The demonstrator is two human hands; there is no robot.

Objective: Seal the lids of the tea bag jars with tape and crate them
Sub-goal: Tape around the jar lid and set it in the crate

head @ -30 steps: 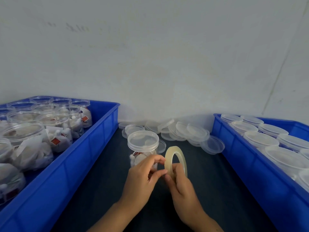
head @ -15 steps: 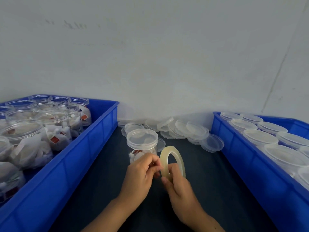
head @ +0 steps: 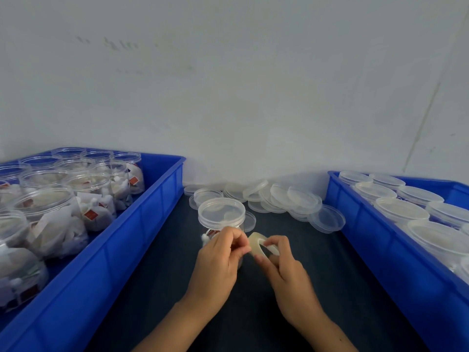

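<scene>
Tape roll (head: 262, 246), one of it and nearest the viewer, sits at lower centre of the frame, held by both hands just in front of a single lidded jar. The right hand (head: 286, 270) curls its fingers round the roll's rim and through its hole; the left hand (head: 218, 260) pinches thumb and forefinger at the roll's left edge, apparently picking at the loose end (the end itself is too fine to make out).

Risks, as a judgement: the freed end could fold back and stick to itself or to a fingertip, wasting the strip; and since neither hand steadies the jar, a tug toward it could tip or slide it on the dark table (head: 157, 288).

Just behind the hands stands the tea bag jar (head: 221, 217), upright at centre frame, lid on, not yet taped. Behind it, against the wall, lies a heap of loose clear lids (head: 291, 199), roughly fifteen, overlapping too much for an exact count.

Two blue crates flank the table. The left crate (head: 142, 224) holds about a dozen open, filled jars. The right crate (head: 380, 245) holds at least ten lidded jars, some cut off by the frame edge.
</scene>
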